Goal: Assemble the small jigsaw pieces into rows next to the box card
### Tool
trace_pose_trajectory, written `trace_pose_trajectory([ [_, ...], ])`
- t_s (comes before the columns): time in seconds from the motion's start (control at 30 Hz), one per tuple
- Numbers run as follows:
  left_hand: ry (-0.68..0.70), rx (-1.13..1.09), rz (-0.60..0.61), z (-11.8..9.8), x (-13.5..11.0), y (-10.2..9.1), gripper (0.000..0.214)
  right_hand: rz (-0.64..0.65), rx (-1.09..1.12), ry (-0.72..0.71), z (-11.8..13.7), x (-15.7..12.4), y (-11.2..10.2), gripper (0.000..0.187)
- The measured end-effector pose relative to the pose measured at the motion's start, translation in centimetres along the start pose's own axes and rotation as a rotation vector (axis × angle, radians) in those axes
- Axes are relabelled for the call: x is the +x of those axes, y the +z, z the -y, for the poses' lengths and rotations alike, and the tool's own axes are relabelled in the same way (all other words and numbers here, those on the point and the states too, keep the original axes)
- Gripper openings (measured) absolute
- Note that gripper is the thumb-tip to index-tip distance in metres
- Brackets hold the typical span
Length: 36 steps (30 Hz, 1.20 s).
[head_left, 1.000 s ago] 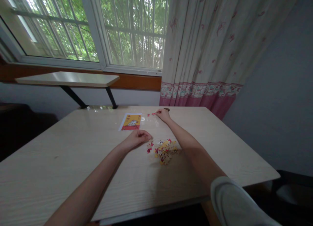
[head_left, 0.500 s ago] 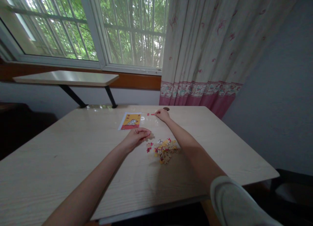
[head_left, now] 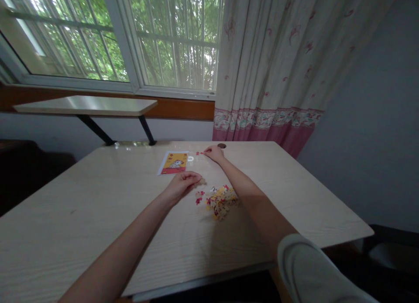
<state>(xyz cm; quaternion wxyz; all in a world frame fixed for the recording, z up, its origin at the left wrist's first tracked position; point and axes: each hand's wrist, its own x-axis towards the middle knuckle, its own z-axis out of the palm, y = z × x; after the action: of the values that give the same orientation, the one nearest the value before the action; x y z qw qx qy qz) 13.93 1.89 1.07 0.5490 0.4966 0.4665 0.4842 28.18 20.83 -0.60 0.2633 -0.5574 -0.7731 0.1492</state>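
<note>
My right hand [head_left: 214, 153] is at the far part of the table, its fingers closed on a small red jigsaw puzzle piece [head_left: 201, 153]. Just left of that lies another red piece [head_left: 197, 153]. Nearer to me, my left hand [head_left: 185, 180] pinches a pale jigsaw puzzle piece [head_left: 203, 181] at its fingertips. A heap of mixed pieces [head_left: 221, 202], yellow, red, white and tan, lies between my forearms. A few red pieces [head_left: 199, 201] sit apart at its left. Beyond my left hand lies a picture sheet [head_left: 175, 162] with a white animal on yellow and red.
The light wooden table [head_left: 111, 207] reaches back to the wall. A raised shelf [head_left: 88, 104] on black legs stands at the back left. A dark round cable hole [head_left: 221, 146] is near the back edge. Behind are a barred window and a curtain [head_left: 265, 76].
My right hand has shifted slightly left, bringing its red piece closer to the other red one. My left hand has stayed almost in place.
</note>
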Motion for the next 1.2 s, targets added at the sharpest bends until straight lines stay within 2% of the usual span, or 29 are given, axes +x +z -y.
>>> trace_pose_trajectory([
  [0.2, 0.0, -0.061, -0.078, -0.1, 0.1, 0.0, 0.02, -0.001, 0.036, -0.05, 0.1, -0.5, -1.0, 0.022],
  [0.3, 0.018, -0.094, -0.099, 0.0, 0.3, -0.1, 0.021, -0.007, 0.068, -0.119, 0.6, -1.9, -1.9, 0.021],
  [0.43, 0.019, -0.12, -0.155, 0.1, 0.3, 0.1, 0.022, 0.004, 0.126, -0.261, 1.6, -6.0, -3.5, 0.02],
  [0.53, 0.028, -0.137, -0.162, -0.2, 0.1, 0.6, 0.021, 0.033, 0.243, -0.484, 2.2, -10.0, -4.8, 0.022],
  [0.63, 0.027, -0.194, -0.134, -0.5, -0.1, 1.1, 0.02, 0.017, 0.315, -0.544, 2.8, -13.0, -5.8, 0.02],
  [0.7, 0.013, -0.266, -0.104, -0.7, -0.3, 1.4, 0.02, -0.005, 0.343, -0.567, 3.0, -14.1, -6.0, 0.019],
  [0.87, -0.046, -0.377, -0.021, -0.7, -0.6, 1.8, 0.02, -0.079, 0.382, -0.617, 3.2, -14.6, -5.3, 0.025],
  [1.07, -0.051, -0.337, 0.033, -0.6, -0.7, 1.9, 0.023, -0.144, 0.429, -0.645, 3.4, -15.0, -5.0, 0.015],
  [1.2, -0.006, -0.275, 0.008, -0.4, -0.6, 1.8, 0.024, -0.207, 0.334, -0.657, 3.4, -14.9, -5.4, 0.012],
])
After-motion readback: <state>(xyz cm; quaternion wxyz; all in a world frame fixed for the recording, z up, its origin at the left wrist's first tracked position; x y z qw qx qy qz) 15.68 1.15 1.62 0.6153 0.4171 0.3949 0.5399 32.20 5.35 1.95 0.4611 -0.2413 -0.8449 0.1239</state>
